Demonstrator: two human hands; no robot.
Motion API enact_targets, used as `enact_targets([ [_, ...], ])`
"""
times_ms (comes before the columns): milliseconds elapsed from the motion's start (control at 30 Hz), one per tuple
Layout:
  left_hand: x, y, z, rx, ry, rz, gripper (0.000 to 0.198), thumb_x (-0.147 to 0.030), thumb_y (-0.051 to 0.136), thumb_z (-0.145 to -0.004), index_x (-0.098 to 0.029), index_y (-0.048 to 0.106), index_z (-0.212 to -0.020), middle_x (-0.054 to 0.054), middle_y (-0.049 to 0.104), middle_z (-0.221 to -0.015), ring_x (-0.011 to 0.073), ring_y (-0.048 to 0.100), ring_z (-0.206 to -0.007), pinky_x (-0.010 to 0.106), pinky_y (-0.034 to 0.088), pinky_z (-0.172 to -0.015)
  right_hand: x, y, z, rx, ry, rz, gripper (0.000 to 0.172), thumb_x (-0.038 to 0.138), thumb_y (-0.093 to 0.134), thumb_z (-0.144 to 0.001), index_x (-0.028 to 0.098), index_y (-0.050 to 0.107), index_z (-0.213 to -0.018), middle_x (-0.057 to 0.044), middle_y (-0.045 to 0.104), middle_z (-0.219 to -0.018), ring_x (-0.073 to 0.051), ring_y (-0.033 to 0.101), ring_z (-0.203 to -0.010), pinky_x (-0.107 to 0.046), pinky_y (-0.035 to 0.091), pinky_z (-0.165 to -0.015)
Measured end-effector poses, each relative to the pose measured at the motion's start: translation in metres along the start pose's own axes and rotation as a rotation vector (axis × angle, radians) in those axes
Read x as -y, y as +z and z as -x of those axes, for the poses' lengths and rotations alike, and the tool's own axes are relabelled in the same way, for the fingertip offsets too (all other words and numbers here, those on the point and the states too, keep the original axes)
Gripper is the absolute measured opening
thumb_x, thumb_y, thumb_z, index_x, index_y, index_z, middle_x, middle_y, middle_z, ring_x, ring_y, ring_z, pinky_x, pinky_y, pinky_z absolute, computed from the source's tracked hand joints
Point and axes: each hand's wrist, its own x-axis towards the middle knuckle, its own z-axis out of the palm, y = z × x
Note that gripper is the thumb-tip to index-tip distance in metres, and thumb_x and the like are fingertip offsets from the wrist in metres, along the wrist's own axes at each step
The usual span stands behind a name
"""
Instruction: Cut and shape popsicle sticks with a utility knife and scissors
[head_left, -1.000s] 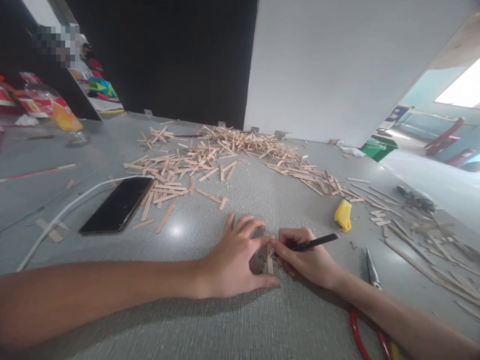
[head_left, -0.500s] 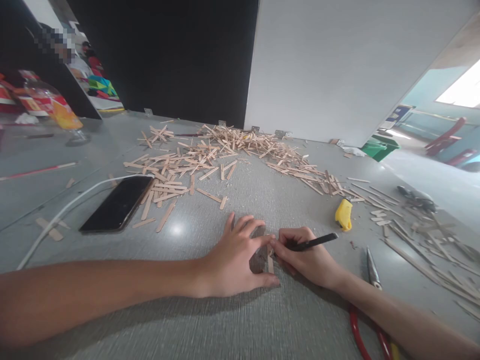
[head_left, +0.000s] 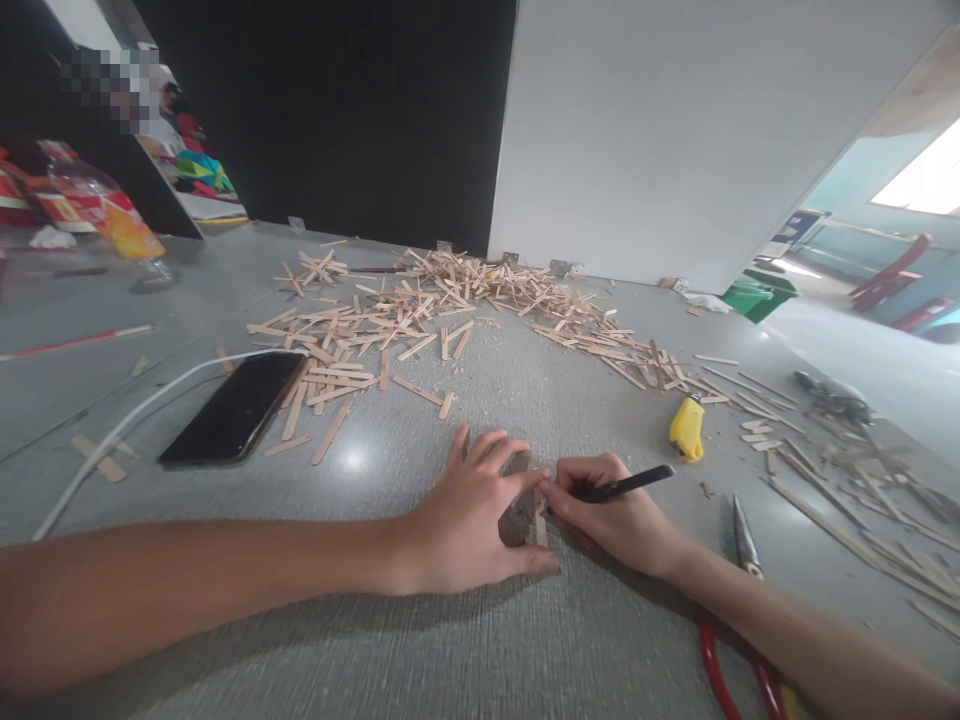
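Note:
A short wooden stick [head_left: 541, 524] lies upright in the picture on the grey table, between my two hands. My left hand [head_left: 469, 515] rests over it from the left, with the index fingertip at its far end and the thumb at its near end. The other left fingers are spread on the table. My right hand [head_left: 611, 515] is closed round a black pen [head_left: 634, 484]. The pen's tip is hidden behind the right fingers, close to the stick.
A black phone [head_left: 235, 408] with a white cable [head_left: 142, 402] lies left. Piled wooden sticks [head_left: 397, 310] spread across the back. At right are a yellow tool [head_left: 687, 428], red-handled pliers [head_left: 747, 540] and cut strips [head_left: 825, 490]. Black and white panels [head_left: 637, 130] stand behind.

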Motion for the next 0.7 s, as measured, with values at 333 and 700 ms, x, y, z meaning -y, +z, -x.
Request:
enact_targets([
  [333,0.0001,-0.0005,-0.0015,-0.002,0.002,-0.002,0.072,-0.065,0.080,-0.078,-0.024,0.065,-0.135,0.017,0.051,-0.149,0.0437,0.037,-0.146,0.078,0.010,-0.119,-0.0032,-0.0014,-0.0006,-0.002,-0.023,0.052,0.039,0.030,0.061,-0.095,0.022,0.046,-0.060,0.007,0.046,-0.045,-0.009,0.039,-0.042,-0.024,0.027,-0.043],
  [700,0.0010,0.0011,-0.0008,-0.008,0.002,0.001,0.075,-0.067,0.079,-0.077,-0.024,0.065,-0.136,0.017,0.052,-0.148,0.0434,0.037,-0.146,0.078,0.010,-0.119,0.0000,-0.0007,-0.0017,-0.006,0.004,0.060,0.037,0.029,0.059,-0.093,0.023,0.046,-0.059,0.007,0.045,-0.044,-0.009,0.038,-0.041,-0.023,0.027,-0.042],
])
